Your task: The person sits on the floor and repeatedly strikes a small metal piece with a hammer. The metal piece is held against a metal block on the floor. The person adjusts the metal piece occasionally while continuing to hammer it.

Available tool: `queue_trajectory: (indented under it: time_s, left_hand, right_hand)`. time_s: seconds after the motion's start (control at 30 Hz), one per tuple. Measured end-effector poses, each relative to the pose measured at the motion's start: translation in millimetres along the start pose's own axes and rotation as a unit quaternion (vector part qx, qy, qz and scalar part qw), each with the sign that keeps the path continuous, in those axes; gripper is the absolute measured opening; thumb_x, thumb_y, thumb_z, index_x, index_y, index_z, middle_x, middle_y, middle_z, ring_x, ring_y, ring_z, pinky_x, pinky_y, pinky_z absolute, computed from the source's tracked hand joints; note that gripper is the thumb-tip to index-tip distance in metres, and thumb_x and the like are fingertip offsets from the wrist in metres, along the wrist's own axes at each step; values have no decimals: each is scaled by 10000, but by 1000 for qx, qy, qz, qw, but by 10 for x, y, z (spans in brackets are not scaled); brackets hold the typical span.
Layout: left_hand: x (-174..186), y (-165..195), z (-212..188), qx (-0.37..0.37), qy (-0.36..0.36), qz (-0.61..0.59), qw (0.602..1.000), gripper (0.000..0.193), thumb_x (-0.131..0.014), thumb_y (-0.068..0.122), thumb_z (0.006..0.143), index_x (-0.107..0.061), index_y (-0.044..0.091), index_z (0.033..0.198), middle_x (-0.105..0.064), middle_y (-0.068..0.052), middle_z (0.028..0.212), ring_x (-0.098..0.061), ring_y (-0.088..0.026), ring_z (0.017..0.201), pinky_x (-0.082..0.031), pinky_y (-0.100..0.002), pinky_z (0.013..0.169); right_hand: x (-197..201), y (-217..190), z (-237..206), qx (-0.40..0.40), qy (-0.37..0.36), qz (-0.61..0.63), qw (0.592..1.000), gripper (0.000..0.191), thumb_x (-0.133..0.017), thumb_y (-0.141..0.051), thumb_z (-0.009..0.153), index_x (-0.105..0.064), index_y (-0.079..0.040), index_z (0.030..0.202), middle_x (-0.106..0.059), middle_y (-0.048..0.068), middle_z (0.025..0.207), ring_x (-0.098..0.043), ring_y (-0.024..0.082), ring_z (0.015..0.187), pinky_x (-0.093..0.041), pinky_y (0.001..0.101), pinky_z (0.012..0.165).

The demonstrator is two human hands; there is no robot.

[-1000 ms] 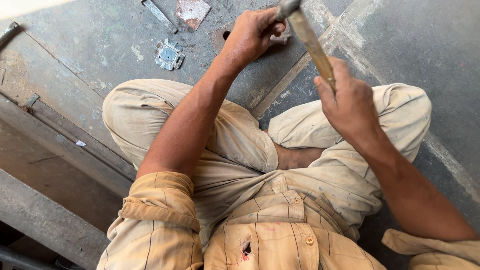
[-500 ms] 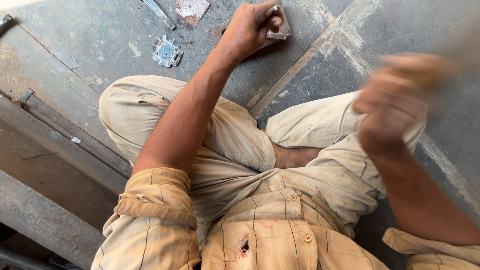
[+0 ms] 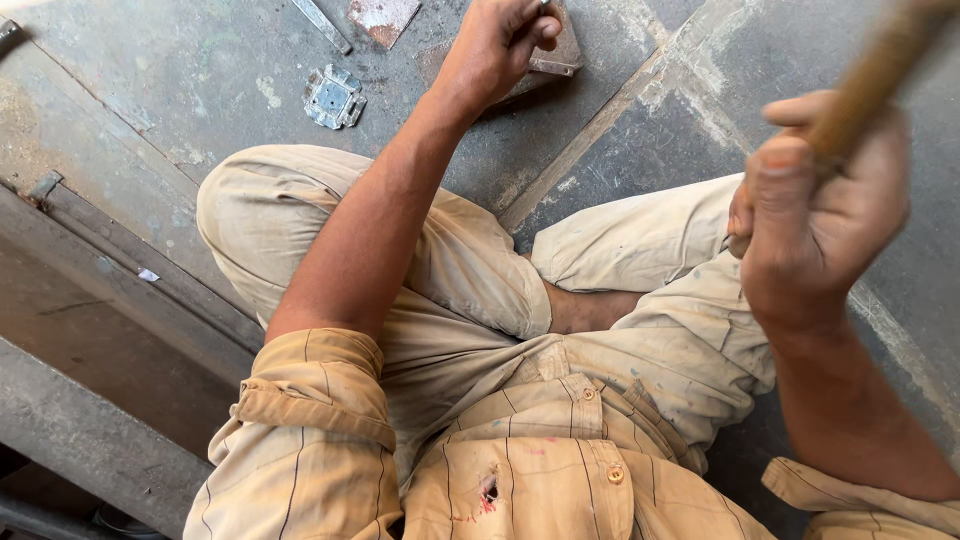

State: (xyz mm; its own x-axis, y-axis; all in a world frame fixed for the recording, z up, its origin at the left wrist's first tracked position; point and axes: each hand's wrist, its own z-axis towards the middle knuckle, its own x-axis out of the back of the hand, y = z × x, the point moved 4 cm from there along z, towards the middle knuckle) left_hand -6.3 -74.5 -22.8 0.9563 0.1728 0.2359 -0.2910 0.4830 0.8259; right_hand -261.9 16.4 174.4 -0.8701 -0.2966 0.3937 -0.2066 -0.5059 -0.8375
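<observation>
I sit cross-legged on a grey metal floor. My left hand [image 3: 497,48] reaches forward and pinches a small dark metal tool upright on a flat square metal piece [image 3: 556,58] lying on the floor. My right hand [image 3: 815,210] is raised at the right, fingers wrapped around a wooden hammer handle [image 3: 875,75] that runs up out of the frame. The hammer's head is out of view. The handle and hand are blurred with motion.
A small square metal plate with notched corners [image 3: 334,97] lies on the floor to the left of my left hand. A rusty flat plate [image 3: 381,17] and a narrow metal strip [image 3: 321,24] lie at the top edge. A raised metal rail [image 3: 120,270] runs diagonally at left.
My right hand swung the hammer handle away from the metal piece, back and up to the right. My left hand stayed on the small tool at the metal piece.
</observation>
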Motion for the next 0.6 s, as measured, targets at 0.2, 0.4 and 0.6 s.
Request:
queue_trajectory:
  time_s: [0.2,0.4,0.6]
  left_hand:
    - [13,44,17,-22,-22,53,998,121,-690,8,988,-615,-15,896,-627,-83,736,-599,-154,654,-496,-346,614]
    - [-28,-7,22,-21,-65,34,997,137,-622,-110,947,-631,13,887,-642,-34,759,-613,-120,696,-504,-314,631]
    - [-66,-106,14,-26,-89,13,996,175,-596,-155,916,-628,16,911,-613,-38,786,-589,-134,739,-505,-318,689]
  right_hand:
    - [-80,254,-145,-8,13,39,999,309,-551,-294,1181,-469,-5,1251,-477,-20,695,-452,44,477,-408,196,440]
    - [-110,491,-255,-121,-10,51,991,261,-596,-258,1218,-522,-8,1213,-512,-10,727,-479,39,527,-414,191,486]
    - [-70,478,-236,-97,-1,55,994,257,-600,-262,1195,-529,-16,1202,-505,-17,719,-480,45,512,-422,188,466]
